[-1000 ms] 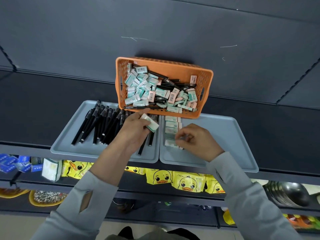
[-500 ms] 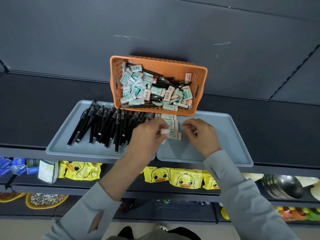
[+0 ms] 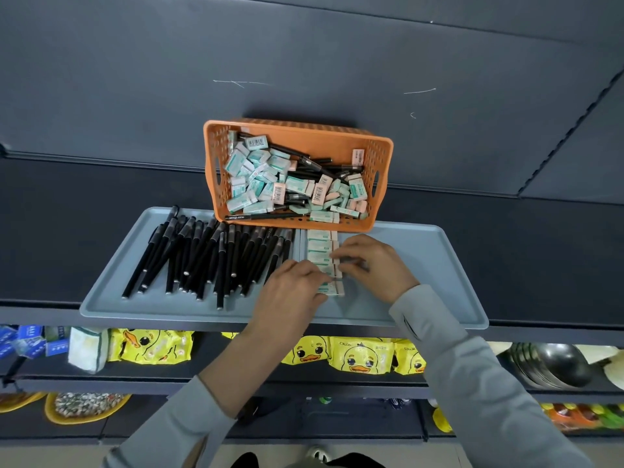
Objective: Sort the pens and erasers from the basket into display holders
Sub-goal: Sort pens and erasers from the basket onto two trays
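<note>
**Erasers going into the right tray, basket far from empty**

Handling, as judged: erasers are small sleeved blocks; light, firm, a little grippy at the bare end, slick on the paper sleeve; nothing fragile; best taken across the short sides with thumb and fingertip, so the block can be laid flat against its neighbour. Pens are light, stiff and prone to roll; take them mid-barrel, several at once if aligned.

Hands: left hand (image 3: 293, 292) has its fingers curled at the near end of the row, pinching the near eraser (image 3: 334, 290) as far as can be made out; right hand (image 3: 378, 265) has its fingers bent, with the tips against the right edge of the row; whether it pinches anything, cannot tell.

Task's things: row of erasers (image 3: 319, 246) runs front to back along the left side of the right tray (image 3: 422, 282), blocks touching, green sleeves left, pink ends right; rest of that tray bare.

Containers:
- left tray (image 3: 111, 292): black pens (image 3: 202, 258) in a loose fan, overlapping, caps mostly toward the back;
- basket (image 3: 297, 128): orange, perforated, its near wall at the trays' back edges; loose erasers (image 3: 256, 184) heaped in it, green and pink mixed; basket pens (image 3: 314, 170) dark, partly buried among them; one lies along the near wall.

Both trays sit side by side on a dark shelf (image 3: 67, 231); yellow duck packets (image 3: 364, 358) on the shelf below.
</note>
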